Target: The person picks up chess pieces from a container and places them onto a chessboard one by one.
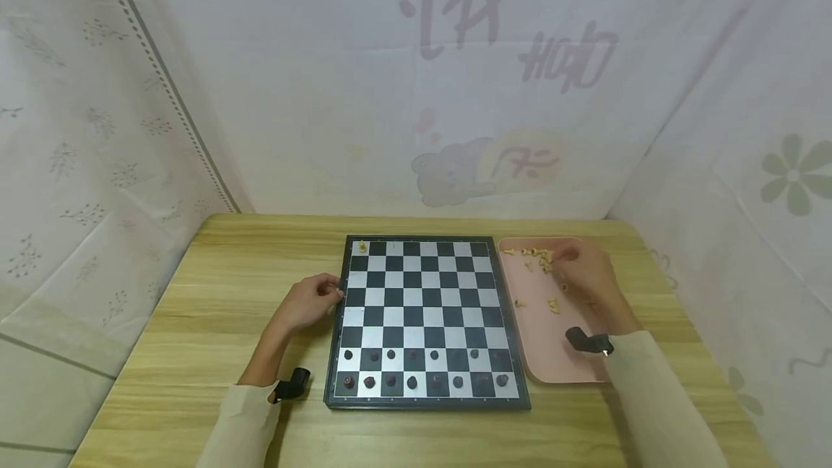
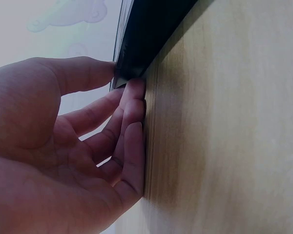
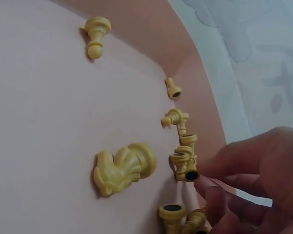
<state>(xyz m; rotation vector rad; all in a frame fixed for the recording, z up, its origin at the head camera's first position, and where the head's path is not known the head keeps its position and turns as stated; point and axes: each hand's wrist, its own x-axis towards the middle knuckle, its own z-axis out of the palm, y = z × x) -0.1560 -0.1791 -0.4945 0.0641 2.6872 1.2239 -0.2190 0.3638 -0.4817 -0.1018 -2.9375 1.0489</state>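
A black and white chessboard (image 1: 421,316) lies on the wooden table. My left hand (image 1: 314,300) grips its left edge, the thumb on the top rim and the curled fingers low against the side in the left wrist view. Over the far part of a pink tray (image 1: 536,352), my right hand (image 1: 588,269) reaches among yellow chess pieces. Its fingertips are right at a yellow piece with a black base (image 3: 191,175), beside a small cluster. A yellow knight (image 3: 122,168) and a yellow pawn (image 3: 96,36) lie nearer in the tray.
Dark chess pieces (image 1: 412,382) fill the two near rows of the board. One yellow piece (image 1: 362,245) stands on the far left corner square. White printed curtains (image 1: 325,92) hang behind and beside the table (image 1: 260,251).
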